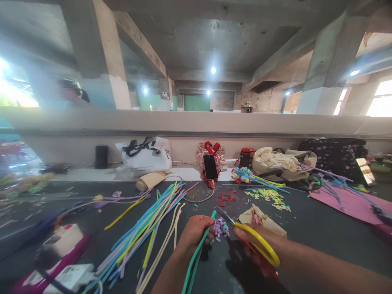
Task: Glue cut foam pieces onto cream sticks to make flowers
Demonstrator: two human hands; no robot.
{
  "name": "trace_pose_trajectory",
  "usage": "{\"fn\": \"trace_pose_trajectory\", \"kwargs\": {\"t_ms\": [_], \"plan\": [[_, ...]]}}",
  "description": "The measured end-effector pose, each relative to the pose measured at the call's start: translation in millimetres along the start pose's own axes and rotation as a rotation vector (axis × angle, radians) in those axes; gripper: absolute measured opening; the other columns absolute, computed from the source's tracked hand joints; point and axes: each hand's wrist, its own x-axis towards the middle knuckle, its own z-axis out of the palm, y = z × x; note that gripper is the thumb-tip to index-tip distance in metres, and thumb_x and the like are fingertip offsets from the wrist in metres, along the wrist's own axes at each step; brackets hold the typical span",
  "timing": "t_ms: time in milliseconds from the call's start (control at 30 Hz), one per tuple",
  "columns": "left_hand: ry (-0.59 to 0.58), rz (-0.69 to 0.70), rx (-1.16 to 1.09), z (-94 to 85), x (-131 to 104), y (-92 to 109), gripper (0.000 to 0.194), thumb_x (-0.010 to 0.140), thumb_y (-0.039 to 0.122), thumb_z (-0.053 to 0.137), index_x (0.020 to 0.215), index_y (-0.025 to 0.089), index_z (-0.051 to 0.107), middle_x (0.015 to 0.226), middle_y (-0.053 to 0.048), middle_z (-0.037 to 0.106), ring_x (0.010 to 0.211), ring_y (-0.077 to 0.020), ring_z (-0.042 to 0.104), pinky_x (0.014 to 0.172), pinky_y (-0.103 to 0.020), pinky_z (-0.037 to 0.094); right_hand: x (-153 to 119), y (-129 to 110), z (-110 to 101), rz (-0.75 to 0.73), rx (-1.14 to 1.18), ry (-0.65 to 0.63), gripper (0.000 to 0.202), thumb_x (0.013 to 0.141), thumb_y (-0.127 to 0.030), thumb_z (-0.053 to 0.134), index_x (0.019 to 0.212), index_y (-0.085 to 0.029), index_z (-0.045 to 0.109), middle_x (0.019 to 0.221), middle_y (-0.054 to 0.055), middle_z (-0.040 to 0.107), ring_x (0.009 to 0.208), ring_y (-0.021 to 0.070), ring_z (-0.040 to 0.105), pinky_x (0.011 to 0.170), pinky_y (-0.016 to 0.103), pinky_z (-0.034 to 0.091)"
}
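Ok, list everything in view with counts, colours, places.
Green strips: at least two, green, front centre
Scissors: one, yellow-handled, front centre
Cut pieces: many, purple, red, yellow-green, pink, centre
Loose strips: many, mixed colours, left
Crumpled paper: one, tan, right of centre
Sheet: one, pink, right
Phones: two, black centre, bright far right
Patterned bundle: one, red-white, behind centre phone
Bags: three, white back left, cream and black back right
Bottle: one, dark, red-lidded, beside cream bag
Boxes: at least two, white, lower left
Table: one, black, beneath
Ceiling lights: several, white, overhead
Person: one, blurred, back left
Left hand: one, on green strips
Right hand: one, on scissors
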Motion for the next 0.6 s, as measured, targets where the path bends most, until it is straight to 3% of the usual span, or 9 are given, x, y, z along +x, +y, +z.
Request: {"fn": "trace_pose_trajectory", "kwargs": {"t_ms": [133,300,600], "plan": [[0.005,0.019,-0.008,1.7,-1,1,0.014,0.062,0.025,0.055,0.053,0.016,0.048,0.042,0.004,0.052,0.032,-0.0054,0.04,0.034,-0.017,0.024,-6,5,6,-0.065,0.02,-0.026,0.041,0.071,-0.058,0.049,0.083,-0.019,0.044,0.057,-0.004,0.053,0.037,0.0081,0.051,0.029,0.018,0.044],[-0.012,0.021,0.013,3.5,1,-1,0.014,0.063,0.025,0.053,0.052,0.016,0.049,0.041,0.005,0.051,0.031,-0.0056,0.04,0.033,-0.017,0.025,-6,-2,18,-0.09,0.053,-0.044,0.041,0.069,-0.054,0.056,0.09,-0.021,0.044,0.061,-0.004,0.054,0.039,0.0051,0.049,0.033,0.014,0.043],[-0.04,0.013,0.043,1.3,5,-4,0.011,0.06,0.025,0.056,0.055,0.016,0.051,0.043,0.003,0.053,0.033,-0.0067,0.044,0.033,-0.016,0.027,11,6,16,-0.026,-0.099,-0.016,0.047,0.073,-0.064,0.038,0.075,-0.018,0.047,0.04,-0.005,0.047,0.023,0.0078,0.042,0.021,0.013,0.029]]}}
